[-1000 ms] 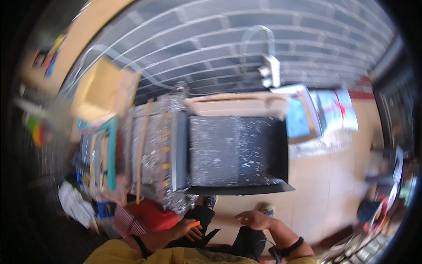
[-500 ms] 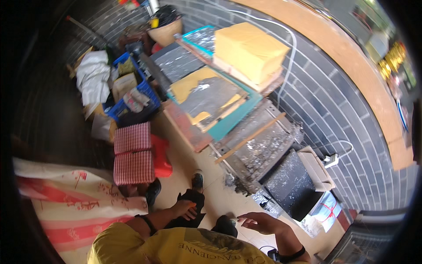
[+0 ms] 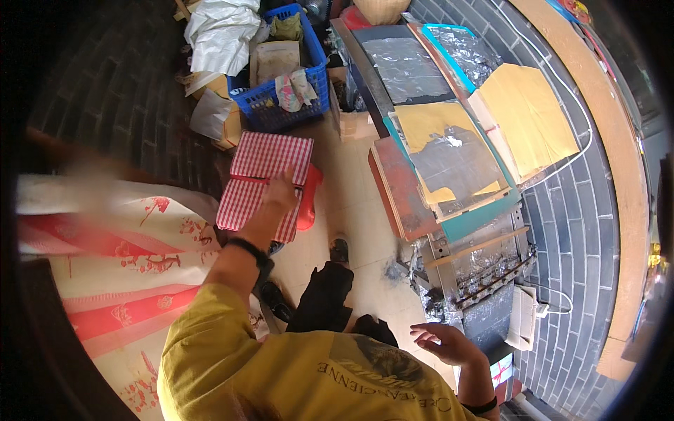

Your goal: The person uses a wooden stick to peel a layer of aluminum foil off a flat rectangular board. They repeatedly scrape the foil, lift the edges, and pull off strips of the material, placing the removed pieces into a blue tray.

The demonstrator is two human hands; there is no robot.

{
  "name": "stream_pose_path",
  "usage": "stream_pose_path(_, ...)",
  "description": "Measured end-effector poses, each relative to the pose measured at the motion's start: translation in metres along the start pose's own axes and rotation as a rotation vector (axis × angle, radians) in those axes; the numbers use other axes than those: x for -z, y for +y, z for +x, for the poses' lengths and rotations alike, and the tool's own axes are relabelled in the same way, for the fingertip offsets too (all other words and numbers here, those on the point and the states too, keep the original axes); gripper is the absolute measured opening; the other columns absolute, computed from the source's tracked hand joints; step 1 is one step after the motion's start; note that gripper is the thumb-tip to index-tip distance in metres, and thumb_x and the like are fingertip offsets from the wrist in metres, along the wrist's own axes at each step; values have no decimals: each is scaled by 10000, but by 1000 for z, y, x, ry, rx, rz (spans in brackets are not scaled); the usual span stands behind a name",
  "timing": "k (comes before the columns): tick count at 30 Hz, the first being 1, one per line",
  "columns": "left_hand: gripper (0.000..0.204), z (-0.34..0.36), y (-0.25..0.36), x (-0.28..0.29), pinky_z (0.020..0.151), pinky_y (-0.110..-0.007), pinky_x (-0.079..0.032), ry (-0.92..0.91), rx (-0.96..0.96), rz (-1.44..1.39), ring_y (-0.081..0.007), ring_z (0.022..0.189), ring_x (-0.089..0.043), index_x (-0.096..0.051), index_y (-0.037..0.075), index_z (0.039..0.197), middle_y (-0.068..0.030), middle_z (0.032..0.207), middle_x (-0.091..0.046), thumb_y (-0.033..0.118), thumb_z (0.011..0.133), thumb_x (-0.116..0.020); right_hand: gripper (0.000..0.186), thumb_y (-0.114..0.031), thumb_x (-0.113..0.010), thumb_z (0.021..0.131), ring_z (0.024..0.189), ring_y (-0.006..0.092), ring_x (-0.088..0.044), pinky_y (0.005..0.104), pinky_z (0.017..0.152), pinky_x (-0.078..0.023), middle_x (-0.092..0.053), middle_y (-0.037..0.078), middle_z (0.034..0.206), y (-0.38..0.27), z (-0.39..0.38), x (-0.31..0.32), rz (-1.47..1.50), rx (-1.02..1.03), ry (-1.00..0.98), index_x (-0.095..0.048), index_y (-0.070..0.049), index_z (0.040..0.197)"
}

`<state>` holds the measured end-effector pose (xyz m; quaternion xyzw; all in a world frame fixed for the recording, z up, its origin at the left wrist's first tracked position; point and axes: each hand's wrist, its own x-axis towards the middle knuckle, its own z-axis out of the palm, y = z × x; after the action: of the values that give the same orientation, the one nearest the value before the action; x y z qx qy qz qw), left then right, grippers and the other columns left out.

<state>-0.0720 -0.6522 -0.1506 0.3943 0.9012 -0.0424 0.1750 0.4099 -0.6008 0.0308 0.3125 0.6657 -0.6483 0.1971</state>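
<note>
Head view, checked cushion [image 3: 254, 203]: lies on the red stool [image 3: 309, 202].
Left hand [image 3: 281, 192]: at the cushion's right edge, by the seam; blurred, cannot tell whether pinching or only touching.
Right hand [image 3: 447, 344]: fingers loosely spread, near the left edge of the dark panel [image 3: 489, 316].

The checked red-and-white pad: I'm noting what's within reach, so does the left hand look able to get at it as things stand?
Probably yes: the left hand is over the checked pad, with nothing visible between them. Whether it grips the pad is hard to tell.
</note>
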Motion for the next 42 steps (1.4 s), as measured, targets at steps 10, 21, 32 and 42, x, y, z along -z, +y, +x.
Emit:
stream_pose_path(10, 1212, 140, -70, -37, 890, -377, -504, -434, 498, -50, -292, 1169, -529, 84, 29, 1447, -188, 1327, -475, 309, 679, -811, 362, -203, -556, 931, 956, 200, -621, 334, 834, -504, -624, 115, 1110, -88, 54, 51, -10, -94, -104, -509, -49, 1255)
stream_pose_path(21, 617, 149, -68, -61, 1081, -468, -294, -584, 170, 381, -259, 1308, -357, -183, 170, 1463, -75, 1459, -328, 421, 946, -406, 350, -19, -597, 871, 948, 209, -635, 341, 819, -514, -633, 122, 1090, -201, 55, 117, 227, -121, 332, -537, -16, 1215)
stream_pose_path(32, 803, 161, -109, -110, 1063, -662, -51, -669, 130, 382, -310, 1261, -432, -365, 49, 1376, -112, 1381, -448, 574, 788, -521, 387, -58, -591, 890, 968, 213, -617, 337, 806, -505, -601, 141, 1133, -187, 78, 177, 262, 215, 192, -513, -46, 1270)
stream_pose_path(42, 801, 196, -114, -78, 997, -523, -368, -520, -211, 449, -253, 1005, -607, -443, -79, 1267, -153, 1120, -622, 528, 782, -635, 239, -53, -673, 817, 979, 274, -617, 335, 818, -489, -642, 168, 1081, -136, 69, 154, 584, 315, 454, -657, 20, 1045)
